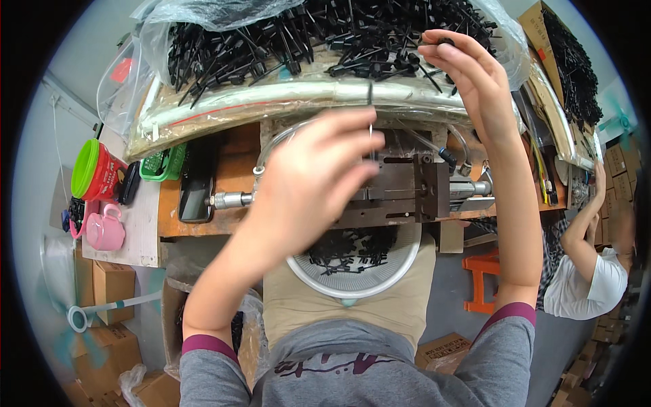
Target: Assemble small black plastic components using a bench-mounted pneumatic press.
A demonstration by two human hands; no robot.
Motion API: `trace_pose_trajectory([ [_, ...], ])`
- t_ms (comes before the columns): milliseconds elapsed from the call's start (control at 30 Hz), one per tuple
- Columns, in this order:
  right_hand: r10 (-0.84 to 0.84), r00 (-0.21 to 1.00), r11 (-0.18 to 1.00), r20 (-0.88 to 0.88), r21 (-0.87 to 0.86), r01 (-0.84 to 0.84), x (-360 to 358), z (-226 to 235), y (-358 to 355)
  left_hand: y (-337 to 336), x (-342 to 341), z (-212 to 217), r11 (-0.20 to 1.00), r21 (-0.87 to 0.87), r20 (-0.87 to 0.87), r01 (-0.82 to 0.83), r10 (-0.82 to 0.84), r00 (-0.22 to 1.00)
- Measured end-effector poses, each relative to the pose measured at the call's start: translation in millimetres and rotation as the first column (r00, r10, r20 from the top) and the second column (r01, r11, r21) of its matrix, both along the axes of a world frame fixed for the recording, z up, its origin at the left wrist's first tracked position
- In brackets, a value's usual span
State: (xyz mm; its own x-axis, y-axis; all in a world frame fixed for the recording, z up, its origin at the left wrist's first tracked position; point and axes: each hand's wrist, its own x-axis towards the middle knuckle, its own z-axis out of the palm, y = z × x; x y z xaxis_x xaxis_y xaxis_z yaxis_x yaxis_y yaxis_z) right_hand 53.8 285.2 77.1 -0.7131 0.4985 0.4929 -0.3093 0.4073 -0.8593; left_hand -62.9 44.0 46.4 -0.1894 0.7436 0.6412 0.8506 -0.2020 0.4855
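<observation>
In the right hand [483, 85], raised at the far right, pinching a small black part [445, 42] with the fingertips. In the left hand [305, 173], too blurred to tell the grip surely; at its fingers, near the metal fixture [400, 211], a thin dark rod [371, 95], maybe grasped. Along the far side, a large heap of black parts [285, 44], by judgement the work remaining. At the near side, on the lap, a white basket [347, 293] with loose black pieces [356, 252], perhaps the finished portion. Judging so, some done, much more left.
</observation>
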Motion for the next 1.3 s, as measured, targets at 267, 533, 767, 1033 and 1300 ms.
trace_pose_trajectory([
  [267,-0.029,0.998,0.998,-0.054,0.054,0.032,32,-20,-50,-40,62,-75,0.982,-0.16,-0.202,-0.105,0.072,0.977],
  [533,-0.204,0.979,0.937,0.005,0.29,0.194,61,-32,-77,-30,64,-75,0.956,-0.233,-0.234,-0.178,0.122,0.964],
  [767,-0.145,0.985,0.952,0.09,0.282,0.114,73,-42,-90,-30,64,-74,0.933,-0.292,-0.283,-0.212,0.127,0.951],
  [1033,-0.237,0.961,0.863,0.142,0.485,0.141,81,-55,-113,-30,56,-54,0.917,-0.376,-0.224,-0.136,0.052,0.973],
  [1300,-0.275,0.925,0.696,0.263,0.718,0.002,85,-94,-145,75,-9,21,0.983,0.124,-0.294,-0.136,0.167,0.941],
])
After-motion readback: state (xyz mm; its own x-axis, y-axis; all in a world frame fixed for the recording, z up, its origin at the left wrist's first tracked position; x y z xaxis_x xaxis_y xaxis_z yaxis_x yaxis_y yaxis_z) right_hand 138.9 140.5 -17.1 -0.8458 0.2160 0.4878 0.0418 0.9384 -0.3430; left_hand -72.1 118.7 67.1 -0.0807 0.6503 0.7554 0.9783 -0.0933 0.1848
